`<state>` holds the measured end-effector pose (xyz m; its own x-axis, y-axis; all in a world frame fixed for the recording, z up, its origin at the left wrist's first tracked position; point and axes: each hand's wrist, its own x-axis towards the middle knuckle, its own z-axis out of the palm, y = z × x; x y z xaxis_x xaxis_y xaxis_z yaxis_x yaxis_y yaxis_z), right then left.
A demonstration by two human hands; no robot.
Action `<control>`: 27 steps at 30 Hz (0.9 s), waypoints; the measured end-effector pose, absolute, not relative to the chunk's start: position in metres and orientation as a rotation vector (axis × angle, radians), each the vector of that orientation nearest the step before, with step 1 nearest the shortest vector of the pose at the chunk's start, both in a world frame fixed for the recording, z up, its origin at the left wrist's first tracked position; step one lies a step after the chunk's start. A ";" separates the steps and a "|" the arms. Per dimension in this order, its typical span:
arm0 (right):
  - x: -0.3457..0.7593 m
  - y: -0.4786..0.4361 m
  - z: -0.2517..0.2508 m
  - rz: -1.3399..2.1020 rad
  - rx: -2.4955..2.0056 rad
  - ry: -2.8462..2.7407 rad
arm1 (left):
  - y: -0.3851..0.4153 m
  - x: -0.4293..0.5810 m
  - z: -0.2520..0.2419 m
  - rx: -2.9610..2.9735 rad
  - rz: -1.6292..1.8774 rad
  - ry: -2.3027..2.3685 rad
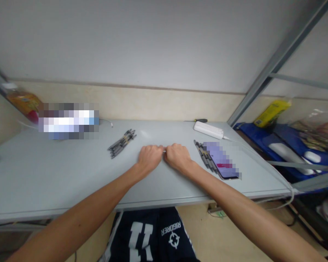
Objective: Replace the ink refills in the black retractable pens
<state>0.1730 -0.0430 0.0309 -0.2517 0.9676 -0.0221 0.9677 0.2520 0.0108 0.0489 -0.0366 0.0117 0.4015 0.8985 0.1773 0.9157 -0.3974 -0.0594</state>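
Note:
My left hand point(151, 157) and my right hand point(177, 155) are closed in fists, close together over the middle of the desk. Between them shows a short shiny bit of a thin pen point(164, 151), gripped from both sides; the fists hide the rest of it. To the left lies a bundle of grey and black pens point(122, 143), side by side at a slant. Another row of similar pens point(206, 157) lies right of my right hand, along the edge of a phone point(221, 160) with a lit, blurred screen.
Behind the phone is a white power strip point(208, 130) with a cable, and a screwdriver point(200, 120) by the wall. A bottle point(24, 102) and a pixelated object point(68, 122) stand at the back left of the grey desk point(71, 174). Metal frame bars point(278, 47) rise at the right.

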 end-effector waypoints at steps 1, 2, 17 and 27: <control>0.174 -0.042 0.033 -0.049 1.917 2.446 | -0.036 0.049 0.011 -2.508 -0.186 -1.595; 0.174 -0.041 0.035 -0.112 1.925 2.422 | -0.036 0.048 0.010 -2.512 -0.202 -1.543; 0.193 -0.035 0.049 -2.036 1.565 1.748 | -0.030 0.048 0.009 -2.453 -0.489 -0.853; 0.177 -0.040 0.038 -0.708 1.770 2.504 | -0.028 0.046 0.005 -2.527 -0.360 -0.994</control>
<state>0.1774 -0.0404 0.0381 -0.3673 0.8961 -0.2490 0.8939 0.2662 -0.3607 0.0461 -0.0282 0.0054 0.7139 0.5914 0.3749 0.6943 -0.6673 -0.2695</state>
